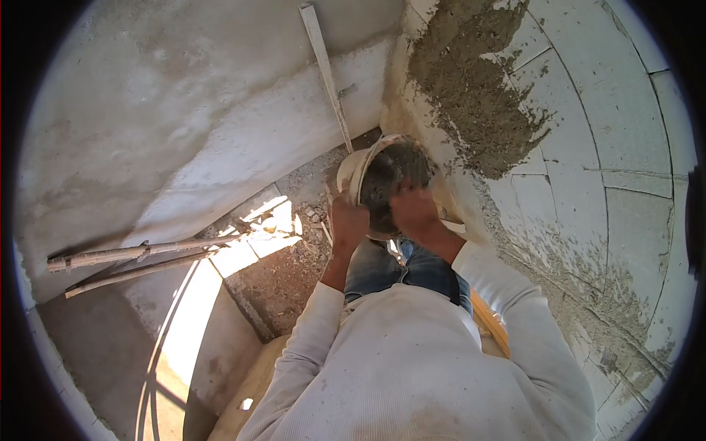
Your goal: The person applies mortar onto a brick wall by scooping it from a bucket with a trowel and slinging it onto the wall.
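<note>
A pale round bucket point(351, 170) is in front of my legs, tilted so that its mouth faces the block wall. Its inside is dark and looks coated with wet mortar point(379, 187). My left hand point(348, 220) is closed on the near left side of the bucket's rim. Over the bucket's mouth, my right hand point(416, 212) is curled into a fist and slightly blurred. Whatever it holds, if anything, is hidden by the fingers.
Rough grey mortar point(471, 88) covers part of the white block wall point(625, 110) on the right. A narrow board point(323, 66) leans on the left wall. Wooden poles point(140, 253) lie at the left, and rubble point(287, 275) covers the floor. Yellow wood point(491, 323) is beside my right hip.
</note>
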The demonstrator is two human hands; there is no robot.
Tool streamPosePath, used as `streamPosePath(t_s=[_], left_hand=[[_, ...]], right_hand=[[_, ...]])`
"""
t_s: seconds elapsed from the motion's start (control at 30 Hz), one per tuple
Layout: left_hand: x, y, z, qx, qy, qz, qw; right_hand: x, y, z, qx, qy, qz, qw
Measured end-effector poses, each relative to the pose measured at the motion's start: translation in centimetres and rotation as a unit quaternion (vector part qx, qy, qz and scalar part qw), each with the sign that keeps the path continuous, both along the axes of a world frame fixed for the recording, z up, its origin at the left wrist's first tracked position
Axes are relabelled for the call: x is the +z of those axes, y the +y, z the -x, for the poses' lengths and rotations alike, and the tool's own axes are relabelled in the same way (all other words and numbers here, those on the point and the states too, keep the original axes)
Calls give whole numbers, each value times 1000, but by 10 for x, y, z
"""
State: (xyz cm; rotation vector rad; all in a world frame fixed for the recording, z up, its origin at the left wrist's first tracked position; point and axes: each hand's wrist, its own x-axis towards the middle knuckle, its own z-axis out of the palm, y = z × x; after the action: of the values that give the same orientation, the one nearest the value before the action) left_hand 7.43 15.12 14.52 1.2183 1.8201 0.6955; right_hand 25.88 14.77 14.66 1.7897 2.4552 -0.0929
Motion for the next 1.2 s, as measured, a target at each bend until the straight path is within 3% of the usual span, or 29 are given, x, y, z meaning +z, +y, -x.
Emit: streamPosePath(t_s=[0.13, 0.23, 0.27, 0.37, 0.4, 0.5, 0.6, 0.7, 0.73, 0.87, 0.93, 1.03, 1.1, 1.17, 1.2], left_hand=[[60, 38, -21, -62, -24, 0, 998], [61, 45, -33, -110, 34, -59, 992], [67, 41, -37, -108, 47, -59, 991], [75, 47, -45, -114, 73, -80, 988], [64, 48, -39, -132, 76, -85, 985], [72, 41, -39, -134, 60, -111, 983], [69, 46, -36, -127, 34, -151, 980], [94, 34, -35, -98, 15, -103, 990], [106, 35, -34, -91, 9, -83, 992], [73, 27, -34, -55, -63, -95, 992], [36, 29, -19, -33, -77, -41, 996], [41, 23, -16, 75, -209, 67, 973], [39, 17, -15, 132, -255, 78, 955], [-3, 6, 3, 106, -208, -30, 972], [0, 3, 10, 147, -233, -8, 961]], right_hand=[[88, 5, -39, -8, 81, -20, 996], [43, 29, -76, -102, -41, -32, 993], [15, 17, -77, -46, -55, -49, 996], [73, 8, -60, -61, 49, -24, 997], [92, 15, -61, -121, 82, 28, 989], [48, 28, -65, -128, -15, 82, 988], [63, 17, -66, -56, 99, -18, 993], [99, 29, -71, -187, 82, 52, 977], [113, 32, -70, -186, 113, 159, 963], [24, 23, -69, -137, 288, 221, 922], [48, 17, -54, -191, 321, 259, 891], [78, 7, -46, -235, 335, 233, 882], [90, 5, -47, -237, 309, 194, 900], [94, 12, -47, -213, 256, 170, 927], [109, 17, -46, -209, 253, 191, 925]])
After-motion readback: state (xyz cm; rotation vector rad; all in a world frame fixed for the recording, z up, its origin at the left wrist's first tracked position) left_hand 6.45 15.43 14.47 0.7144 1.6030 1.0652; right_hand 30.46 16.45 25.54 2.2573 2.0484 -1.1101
